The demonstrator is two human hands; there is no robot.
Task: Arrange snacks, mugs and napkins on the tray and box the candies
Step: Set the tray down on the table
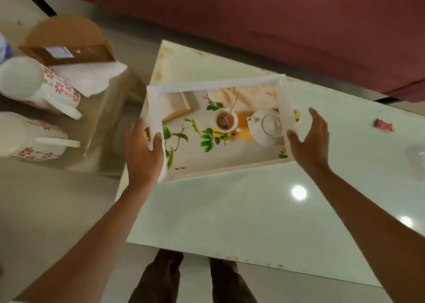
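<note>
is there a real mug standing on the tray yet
No: the tray holds only its printed teapot picture, and both flowered mugs sit off to the left on the glass table.

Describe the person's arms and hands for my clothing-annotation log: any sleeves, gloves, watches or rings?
Both forearms are bare up to the frame edge, with no sleeve showing. The left hand and the right hand wear no gloves, and no watch, bracelet or ring shows on either, though motion blur could hide something small. Below the white table, dark trouser legs appear.
</note>
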